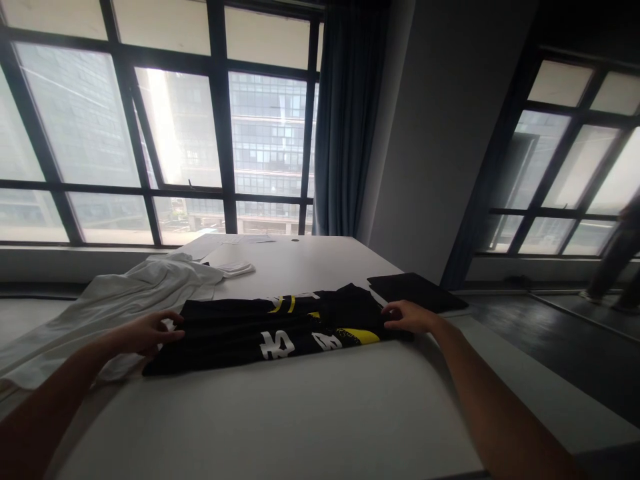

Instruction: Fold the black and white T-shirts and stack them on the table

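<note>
A black garment (225,337) with white lettering and yellow patches lies folded in a long strip across the white table. At its left end, my left hand (153,331) pinches the edge of the cloth between thumb and fingers. The right end is pinched by my right hand (407,316), its fingertips on the fabric near the yellow patch. Both hands are closed on the same garment, which rests on the tabletop.
White cloth (150,287) lies loosely heaped at the left. A folded black item (420,291) sits at the right edge of the white table (300,413). Papers (235,239) lie at the far end. A person's legs (613,257) show at the far right.
</note>
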`<action>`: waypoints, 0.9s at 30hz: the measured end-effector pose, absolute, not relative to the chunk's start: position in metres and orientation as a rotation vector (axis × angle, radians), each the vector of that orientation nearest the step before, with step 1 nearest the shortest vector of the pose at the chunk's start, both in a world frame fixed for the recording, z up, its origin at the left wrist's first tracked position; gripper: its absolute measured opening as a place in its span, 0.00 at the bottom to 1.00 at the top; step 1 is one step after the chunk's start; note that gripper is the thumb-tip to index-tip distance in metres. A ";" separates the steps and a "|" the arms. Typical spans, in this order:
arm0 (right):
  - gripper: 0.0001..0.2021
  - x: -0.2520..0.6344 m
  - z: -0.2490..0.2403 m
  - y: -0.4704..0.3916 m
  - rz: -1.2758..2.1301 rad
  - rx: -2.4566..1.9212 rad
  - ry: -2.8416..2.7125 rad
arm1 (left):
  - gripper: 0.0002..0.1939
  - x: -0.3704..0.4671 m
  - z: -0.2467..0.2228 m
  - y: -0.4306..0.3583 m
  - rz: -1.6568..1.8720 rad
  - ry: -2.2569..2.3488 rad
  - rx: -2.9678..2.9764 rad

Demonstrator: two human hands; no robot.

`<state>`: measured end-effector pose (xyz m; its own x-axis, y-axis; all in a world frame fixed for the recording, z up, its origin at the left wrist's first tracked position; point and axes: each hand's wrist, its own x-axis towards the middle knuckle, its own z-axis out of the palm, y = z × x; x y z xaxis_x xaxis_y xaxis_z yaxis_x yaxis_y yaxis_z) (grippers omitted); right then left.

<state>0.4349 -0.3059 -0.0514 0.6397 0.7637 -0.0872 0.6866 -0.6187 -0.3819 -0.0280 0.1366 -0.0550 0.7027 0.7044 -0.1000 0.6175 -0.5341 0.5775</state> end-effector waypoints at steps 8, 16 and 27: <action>0.31 0.408 -0.051 -0.283 0.187 -2.456 -1.362 | 0.24 -0.009 -0.071 0.154 0.335 1.075 2.795; 0.12 0.408 -0.067 -0.261 -0.098 -2.285 -1.435 | 0.20 0.000 -0.073 0.151 0.436 1.063 2.899; 0.20 0.429 -0.061 -0.279 -0.105 -2.277 -1.378 | 0.14 -0.012 -0.065 0.160 0.493 0.580 2.830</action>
